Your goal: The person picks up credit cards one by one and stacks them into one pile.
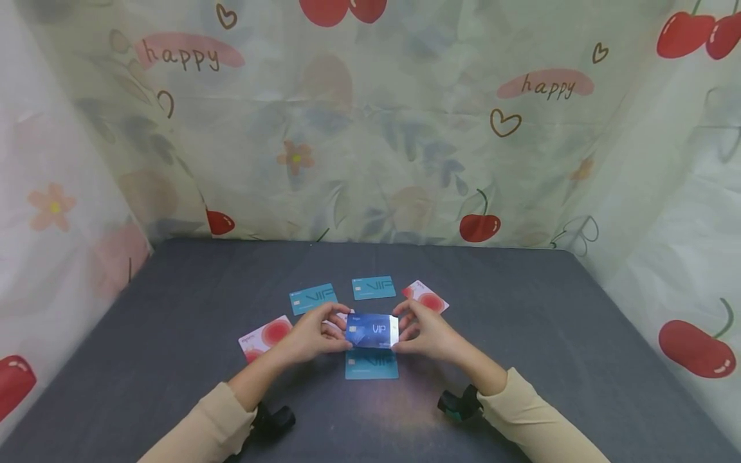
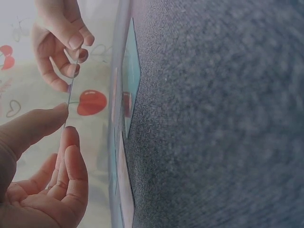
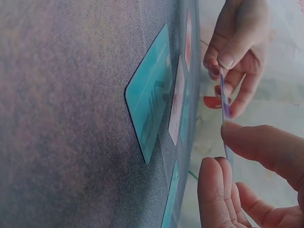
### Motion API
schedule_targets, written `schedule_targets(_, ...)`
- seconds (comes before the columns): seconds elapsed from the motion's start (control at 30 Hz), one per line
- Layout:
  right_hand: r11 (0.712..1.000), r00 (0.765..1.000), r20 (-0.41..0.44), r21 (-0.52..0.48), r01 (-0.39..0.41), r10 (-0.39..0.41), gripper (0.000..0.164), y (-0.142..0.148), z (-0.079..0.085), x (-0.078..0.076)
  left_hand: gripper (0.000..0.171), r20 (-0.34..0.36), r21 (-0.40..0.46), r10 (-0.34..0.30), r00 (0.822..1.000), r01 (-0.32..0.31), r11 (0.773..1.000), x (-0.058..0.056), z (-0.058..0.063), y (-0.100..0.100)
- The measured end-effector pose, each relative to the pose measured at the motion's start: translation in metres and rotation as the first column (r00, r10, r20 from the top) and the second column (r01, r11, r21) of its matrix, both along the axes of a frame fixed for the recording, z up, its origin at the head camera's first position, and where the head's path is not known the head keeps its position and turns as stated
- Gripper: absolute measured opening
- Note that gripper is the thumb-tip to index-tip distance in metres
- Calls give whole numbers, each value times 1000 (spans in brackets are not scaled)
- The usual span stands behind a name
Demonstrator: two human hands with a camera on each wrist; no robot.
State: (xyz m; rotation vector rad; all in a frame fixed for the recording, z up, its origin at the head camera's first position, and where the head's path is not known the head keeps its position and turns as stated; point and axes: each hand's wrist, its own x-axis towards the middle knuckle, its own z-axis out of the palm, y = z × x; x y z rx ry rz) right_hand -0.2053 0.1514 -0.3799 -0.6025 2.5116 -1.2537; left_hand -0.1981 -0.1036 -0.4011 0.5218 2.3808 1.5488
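A dark blue card (image 1: 367, 334) lettered "VIP" is held above the table between both hands. My left hand (image 1: 317, 331) pinches its left edge between thumb and fingers, and my right hand (image 1: 428, 329) pinches the right edge likewise. Both wrist views show the card edge-on, as a thin line between the fingertips. Nearest below it lies a teal VIP card (image 1: 372, 368), its top part covered by the blue card in the head view. Behind the blue card, a pink card (image 3: 177, 102) is mostly hidden from the head camera.
Two more teal VIP cards, one at the back left (image 1: 313, 298) and one at the back middle (image 1: 373, 287), lie on the dark table (image 1: 173, 308). A pink card with red circles (image 1: 265, 335) lies left; another (image 1: 427, 296) lies right. Patterned curtains (image 1: 370, 128) enclose the table.
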Motion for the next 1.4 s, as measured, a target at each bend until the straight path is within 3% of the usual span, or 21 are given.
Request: schedule_targets(1.4,1000,1000,8,2,-2,2,52,4,-4,5,57,-9,8,-9,1000,9,1000,7,-1,3)
